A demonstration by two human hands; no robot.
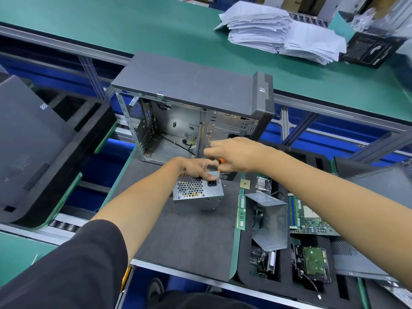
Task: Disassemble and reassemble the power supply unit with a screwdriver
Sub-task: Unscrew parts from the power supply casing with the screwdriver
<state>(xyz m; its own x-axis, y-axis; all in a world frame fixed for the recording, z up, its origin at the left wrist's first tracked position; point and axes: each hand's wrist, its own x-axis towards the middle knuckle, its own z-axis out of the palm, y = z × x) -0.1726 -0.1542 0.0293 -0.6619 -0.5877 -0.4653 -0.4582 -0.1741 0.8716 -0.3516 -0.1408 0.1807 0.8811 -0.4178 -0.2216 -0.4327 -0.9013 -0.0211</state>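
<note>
The grey metal power supply unit [197,195] stands on the dark mat, its honeycomb grille and black power socket facing up. My left hand [196,167] grips its top far edge, thumb beside the socket. My right hand [236,155] holds a screwdriver [219,169] with an orange handle, mostly hidden in my palm. Its shaft points down at the unit's top right corner. A loose bent metal cover [270,221] lies in the tray to the right.
An open grey computer case [191,90] stands just behind the unit. The black foam tray [243,273] on the right holds a RAM stick [241,211], a motherboard [310,216], a hard drive [316,263] and a CPU [244,183]. Paper stacks [281,32] lie on the far green bench.
</note>
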